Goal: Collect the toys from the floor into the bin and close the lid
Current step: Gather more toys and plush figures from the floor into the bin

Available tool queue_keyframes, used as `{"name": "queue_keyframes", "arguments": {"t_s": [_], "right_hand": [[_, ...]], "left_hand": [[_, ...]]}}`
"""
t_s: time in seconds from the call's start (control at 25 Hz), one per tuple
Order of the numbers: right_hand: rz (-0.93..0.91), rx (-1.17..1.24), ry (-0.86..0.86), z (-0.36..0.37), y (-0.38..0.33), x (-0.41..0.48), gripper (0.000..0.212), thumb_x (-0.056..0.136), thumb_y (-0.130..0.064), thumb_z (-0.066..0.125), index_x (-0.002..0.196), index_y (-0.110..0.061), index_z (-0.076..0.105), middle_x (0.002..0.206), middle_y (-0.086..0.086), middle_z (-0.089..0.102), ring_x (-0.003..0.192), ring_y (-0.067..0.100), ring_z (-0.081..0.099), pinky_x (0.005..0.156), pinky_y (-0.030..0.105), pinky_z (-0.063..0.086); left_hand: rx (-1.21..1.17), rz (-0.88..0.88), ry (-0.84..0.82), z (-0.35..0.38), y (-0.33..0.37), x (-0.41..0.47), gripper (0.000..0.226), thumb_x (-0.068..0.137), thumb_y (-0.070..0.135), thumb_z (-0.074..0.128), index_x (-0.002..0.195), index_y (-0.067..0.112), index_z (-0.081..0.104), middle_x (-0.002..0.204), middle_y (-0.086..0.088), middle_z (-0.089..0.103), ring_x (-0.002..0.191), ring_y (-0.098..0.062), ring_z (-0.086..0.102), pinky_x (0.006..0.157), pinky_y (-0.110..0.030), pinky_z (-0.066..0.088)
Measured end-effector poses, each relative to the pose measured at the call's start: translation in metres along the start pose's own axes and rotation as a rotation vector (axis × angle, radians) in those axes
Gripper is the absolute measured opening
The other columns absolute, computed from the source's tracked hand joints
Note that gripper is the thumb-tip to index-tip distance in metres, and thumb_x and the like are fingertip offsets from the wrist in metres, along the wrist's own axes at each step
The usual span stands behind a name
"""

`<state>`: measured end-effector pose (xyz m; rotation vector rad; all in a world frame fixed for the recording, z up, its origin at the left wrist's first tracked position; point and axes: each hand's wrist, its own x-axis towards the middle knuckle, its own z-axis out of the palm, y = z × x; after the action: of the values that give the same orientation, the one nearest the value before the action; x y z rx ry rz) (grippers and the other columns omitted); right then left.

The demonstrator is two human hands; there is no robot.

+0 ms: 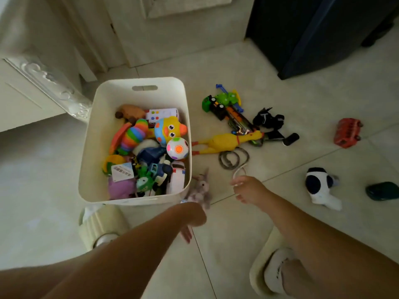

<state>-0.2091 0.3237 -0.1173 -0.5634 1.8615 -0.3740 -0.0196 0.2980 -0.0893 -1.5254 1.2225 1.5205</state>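
A cream bin (138,89) stands open on the tiled floor, filled with several colourful toys. My right hand (248,188) pinches the white end of a grey coiled cord (233,158) right of the bin. My left hand (192,219) hangs bent at the wrist with loose fingers pointing down, holding nothing, just below a grey plush bunny (200,188) at the bin's near right corner. A yellow rubber chicken (224,142) lies beside the bin. Further right are a green truck (222,102), a black toy (268,120), a red bus (347,132) and a black-and-white plush (319,186).
A dark green object (382,190) lies at the right edge. A dark cabinet (313,35) stands at the back right, and white furniture (32,93) on the left. My feet in cream slippers (265,266) are below the bin. No lid shows.
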Motion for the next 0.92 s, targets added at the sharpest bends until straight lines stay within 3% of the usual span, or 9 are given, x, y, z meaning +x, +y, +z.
{"name": "queue_keyframes", "arguments": {"t_s": [0.16, 0.24, 0.32, 0.4, 0.48, 0.56, 0.68, 0.8, 0.92], "right_hand": [[-0.086, -0.121, -0.113, 0.041, 0.013, 0.025, 0.042, 0.087, -0.017, 0.063, 0.128, -0.019, 0.056, 0.107, 0.006, 0.062, 0.094, 0.021, 0.062, 0.080, 0.029, 0.050], [-0.095, -0.151, -0.180, 0.072, 0.012, 0.040, 0.056, 0.079, -0.035, 0.066, 0.132, -0.023, 0.052, 0.121, 0.007, 0.064, 0.109, 0.027, 0.063, 0.092, 0.038, 0.052], [-0.059, -0.045, -0.151, 0.094, 0.008, 0.048, 0.073, 0.066, -0.054, 0.062, 0.136, -0.040, 0.042, 0.125, 0.006, 0.059, 0.110, 0.030, 0.062, 0.091, 0.043, 0.054], [-0.001, 0.005, -0.079, 0.104, 0.001, 0.049, 0.077, 0.067, -0.050, 0.066, 0.138, -0.045, 0.036, 0.124, 0.007, 0.045, 0.111, 0.032, 0.056, 0.092, 0.034, 0.051], [0.072, -0.027, -0.069, 0.110, 0.002, 0.058, 0.076, 0.066, -0.051, 0.070, 0.135, -0.033, 0.043, 0.125, 0.009, 0.043, 0.112, 0.033, 0.053, 0.089, 0.029, 0.048], [0.123, 0.070, -0.129, 0.112, 0.010, 0.066, 0.071, 0.050, -0.051, 0.073, 0.115, -0.024, 0.060, 0.119, 0.014, 0.058, 0.106, 0.032, 0.059, 0.091, 0.039, 0.054], [0.183, 0.403, -0.163, 0.099, 0.015, 0.066, 0.050, 0.054, -0.023, 0.078, 0.103, -0.016, 0.069, 0.100, 0.016, 0.070, 0.090, 0.031, 0.068, 0.078, 0.049, 0.059], [0.114, 0.555, -0.131, 0.077, 0.007, 0.055, 0.024, 0.071, -0.008, 0.072, 0.095, -0.011, 0.069, 0.074, 0.008, 0.071, 0.065, 0.020, 0.068, 0.057, 0.034, 0.058], [0.029, 0.612, 0.121, 0.050, 0.003, 0.055, 0.041, 0.064, -0.017, 0.070, 0.103, -0.006, 0.062, 0.081, 0.010, 0.073, 0.066, 0.025, 0.069, 0.051, 0.027, 0.048]], "left_hand": [[-0.398, 0.056, 0.376, 0.006, -0.019, 0.052, 0.041, 0.093, 0.020, 0.055, 0.129, 0.002, 0.049, 0.120, -0.021, 0.061, 0.102, -0.037, 0.065, 0.072, -0.042, 0.059], [-0.397, 0.025, 0.422, 0.006, -0.023, 0.069, 0.036, 0.092, 0.019, 0.055, 0.125, 0.004, 0.054, 0.122, -0.020, 0.061, 0.107, -0.037, 0.062, 0.080, -0.043, 0.057], [-0.484, -0.036, 0.471, 0.008, -0.026, 0.087, 0.029, 0.091, 0.021, 0.057, 0.116, 0.005, 0.062, 0.121, -0.019, 0.063, 0.109, -0.035, 0.061, 0.090, -0.045, 0.055], [-0.752, -0.028, 0.494, 0.011, -0.023, 0.095, 0.026, 0.089, 0.015, 0.061, 0.113, 0.005, 0.063, 0.118, -0.017, 0.065, 0.107, -0.035, 0.062, 0.093, -0.046, 0.054], [-0.896, 0.005, 0.521, 0.015, -0.013, 0.095, 0.029, 0.086, 0.007, 0.066, 0.115, 0.003, 0.062, 0.115, -0.015, 0.065, 0.104, -0.033, 0.062, 0.085, -0.041, 0.056], [-0.994, 0.033, 0.519, 0.021, -0.001, 0.094, 0.033, 0.084, 0.002, 0.067, 0.116, -0.001, 0.059, 0.114, -0.016, 0.064, 0.102, -0.031, 0.059, 0.077, -0.036, 0.054], [-1.008, 0.031, 0.514, 0.023, 0.013, 0.092, 0.016, 0.090, 0.002, 0.057, 0.105, -0.002, 0.059, 0.098, -0.013, 0.061, 0.092, -0.028, 0.053, 0.079, -0.034, 0.045], [-0.825, 0.073, 0.450, 0.025, 0.024, 0.094, 0.015, 0.090, 0.012, 0.055, 0.076, 0.010, 0.058, 0.074, -0.008, 0.057, 0.077, -0.026, 0.055, 0.065, -0.032, 0.042], [-1.006, 0.258, 0.234, 0.024, 0.041, 0.098, 0.011, 0.089, 0.015, 0.060, 0.097, 0.009, 0.064, 0.096, -0.012, 0.070, 0.088, -0.024, 0.068, 0.072, -0.031, 0.054]]}}
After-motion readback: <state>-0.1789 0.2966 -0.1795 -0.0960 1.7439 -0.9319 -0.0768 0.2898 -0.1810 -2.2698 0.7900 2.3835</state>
